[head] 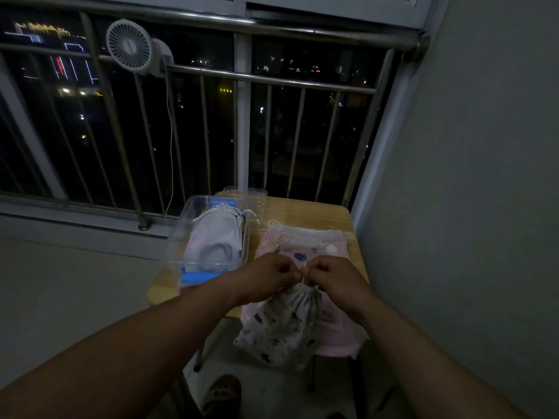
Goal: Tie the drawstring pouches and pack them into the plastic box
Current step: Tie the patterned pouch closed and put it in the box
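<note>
Drawstring pouch (282,328) with a dark pattern on pale cloth is at the near edge of the table (338,213), under the two hands. Its mouth is gathered tight and points up to the hands, and its body lies partly on pink cloth and reaches past the near edge of the table. The left hand (266,278) and the right hand (335,276) are close together just above the mouth. The fingers of the left hand (286,269) are curled and pinch the thin white drawstring (303,275), and the fingers of the right hand (314,267) are curled and pinch it from the other side.

Behind the hands, on the right part of the table, lies a pile of pink pouches (305,243) with loose white cords at its far end. The clear plastic box (178,237) stands on the left part of the table, just beside the pile. A white pouch (216,234) lies inside the box, its tied end toward the far side. A blue clip (196,278) shows at the near end of the box. A clear lid (257,196) lies at the far side of the box.

Far behind the table is a metal railing (272,78) in front of a dark window with city lights. A small white fan (130,45) sits on the railing at the left, and a thin cable (171,131) hangs down from it. A foot in a sandal (222,394) stands on the floor near the table.
</note>
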Action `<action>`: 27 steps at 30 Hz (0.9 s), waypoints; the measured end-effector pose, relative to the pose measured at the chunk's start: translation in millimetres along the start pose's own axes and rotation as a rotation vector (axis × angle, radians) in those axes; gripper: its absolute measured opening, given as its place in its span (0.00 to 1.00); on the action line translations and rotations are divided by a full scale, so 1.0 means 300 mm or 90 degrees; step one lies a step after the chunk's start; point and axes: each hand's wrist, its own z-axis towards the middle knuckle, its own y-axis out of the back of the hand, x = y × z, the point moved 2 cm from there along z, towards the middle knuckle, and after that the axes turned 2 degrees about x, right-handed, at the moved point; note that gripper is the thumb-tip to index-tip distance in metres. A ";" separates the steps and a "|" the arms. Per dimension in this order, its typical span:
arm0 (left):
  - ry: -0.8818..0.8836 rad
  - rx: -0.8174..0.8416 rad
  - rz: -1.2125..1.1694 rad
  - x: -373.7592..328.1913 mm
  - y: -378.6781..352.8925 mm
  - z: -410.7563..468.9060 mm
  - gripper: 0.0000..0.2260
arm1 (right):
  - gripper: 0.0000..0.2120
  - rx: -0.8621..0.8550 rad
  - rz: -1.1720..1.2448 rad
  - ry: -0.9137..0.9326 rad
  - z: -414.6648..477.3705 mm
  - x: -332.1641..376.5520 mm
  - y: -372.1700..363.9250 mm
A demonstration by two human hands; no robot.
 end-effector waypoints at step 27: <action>0.013 -0.036 -0.130 0.050 -0.061 -0.009 0.05 | 0.06 0.028 0.038 0.035 -0.005 -0.029 -0.002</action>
